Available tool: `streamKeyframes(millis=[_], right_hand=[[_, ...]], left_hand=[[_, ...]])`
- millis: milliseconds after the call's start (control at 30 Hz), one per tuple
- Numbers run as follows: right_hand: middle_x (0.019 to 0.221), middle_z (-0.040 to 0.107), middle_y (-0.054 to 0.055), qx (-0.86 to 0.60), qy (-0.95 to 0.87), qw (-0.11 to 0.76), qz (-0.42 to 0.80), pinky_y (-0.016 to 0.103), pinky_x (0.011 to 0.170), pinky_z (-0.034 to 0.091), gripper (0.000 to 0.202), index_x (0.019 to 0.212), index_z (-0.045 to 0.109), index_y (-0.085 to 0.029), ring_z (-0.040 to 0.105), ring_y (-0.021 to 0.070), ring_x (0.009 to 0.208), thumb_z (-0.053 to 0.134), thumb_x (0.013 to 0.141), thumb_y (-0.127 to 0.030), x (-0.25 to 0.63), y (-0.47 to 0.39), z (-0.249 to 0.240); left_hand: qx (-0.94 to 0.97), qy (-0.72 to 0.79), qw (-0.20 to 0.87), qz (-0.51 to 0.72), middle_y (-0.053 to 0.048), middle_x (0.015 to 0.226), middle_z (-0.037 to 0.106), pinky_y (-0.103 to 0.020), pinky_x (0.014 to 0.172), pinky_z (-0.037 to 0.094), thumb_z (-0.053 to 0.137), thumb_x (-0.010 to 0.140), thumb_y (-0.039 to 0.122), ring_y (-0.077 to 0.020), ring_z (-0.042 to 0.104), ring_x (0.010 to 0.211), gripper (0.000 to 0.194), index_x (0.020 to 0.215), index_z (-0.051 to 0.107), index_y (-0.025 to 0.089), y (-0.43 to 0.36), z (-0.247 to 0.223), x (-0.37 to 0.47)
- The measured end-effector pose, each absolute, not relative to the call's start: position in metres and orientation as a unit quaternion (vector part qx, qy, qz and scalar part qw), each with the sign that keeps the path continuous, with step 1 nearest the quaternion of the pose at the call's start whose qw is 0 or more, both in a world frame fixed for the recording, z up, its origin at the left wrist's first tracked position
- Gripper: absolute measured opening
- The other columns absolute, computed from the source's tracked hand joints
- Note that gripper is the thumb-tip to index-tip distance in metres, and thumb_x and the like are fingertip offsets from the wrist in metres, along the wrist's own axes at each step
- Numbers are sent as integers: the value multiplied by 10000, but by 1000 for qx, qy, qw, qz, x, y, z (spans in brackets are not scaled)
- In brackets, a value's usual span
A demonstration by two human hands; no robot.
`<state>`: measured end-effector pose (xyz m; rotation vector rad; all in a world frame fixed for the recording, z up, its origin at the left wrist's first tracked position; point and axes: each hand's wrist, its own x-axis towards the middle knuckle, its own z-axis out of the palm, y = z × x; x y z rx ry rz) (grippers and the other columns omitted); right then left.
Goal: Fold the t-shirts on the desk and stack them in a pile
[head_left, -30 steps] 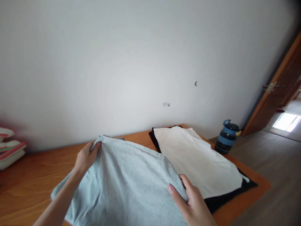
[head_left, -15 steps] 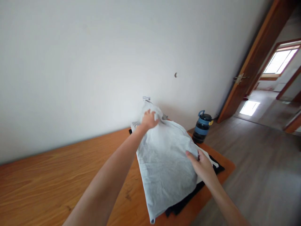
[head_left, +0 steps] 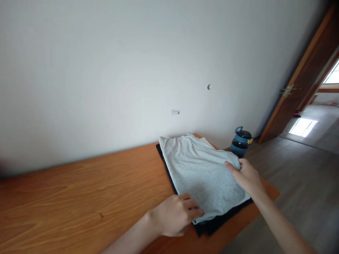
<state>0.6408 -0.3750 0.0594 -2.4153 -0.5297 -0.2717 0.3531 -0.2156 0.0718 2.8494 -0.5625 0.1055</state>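
A light grey garment lies spread on the wooden table, its far edge close to the wall. My right hand pinches its right edge, thumb on top and fingers beneath, lifting that side a little. At the near left corner, the curled fingers of my left hand are closed on the cloth; their tips are partly hidden. Under the grey garment is a black cloth, showing along the left and near edges. A bit of white cloth peeks out on the far right side.
The wooden table stretches to the left against a white wall. A black and blue bottle stands beyond the garment at the right. Past the table's right edge are a grey floor and an open brown door.
My left hand has come from the garment's far end to its near left corner. The grey garment now lies flatter, its raised far part down. My right hand still holds the right edge.
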Motion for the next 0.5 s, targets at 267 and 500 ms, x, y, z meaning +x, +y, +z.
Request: streamKeyframes(millis=[267, 500], right_hand=[[1112, 700, 276, -973, -200, 67, -93, 484, 770, 537, 577, 1285, 577, -55, 688, 430, 1038, 515, 901, -481, 641, -406, 36], [1544, 479, 217, -870, -443, 81, -199, 510, 1128, 380, 585, 1413, 552, -127, 456, 342, 1420, 308, 1010, -474, 597, -340, 17]], left_hand=[[966, -177, 170, 81, -50, 830, 730, -334, 805, 558, 629, 912, 435, -217, 685, 776, 272, 958, 737, 189, -245, 48, 369], [952, 39, 239, 187, -163, 1653, 354, -615, 1235, 248, 475, 997, 582, -395, 324, 1515, 649, 1529, 470, 210, -239, 6, 391]])
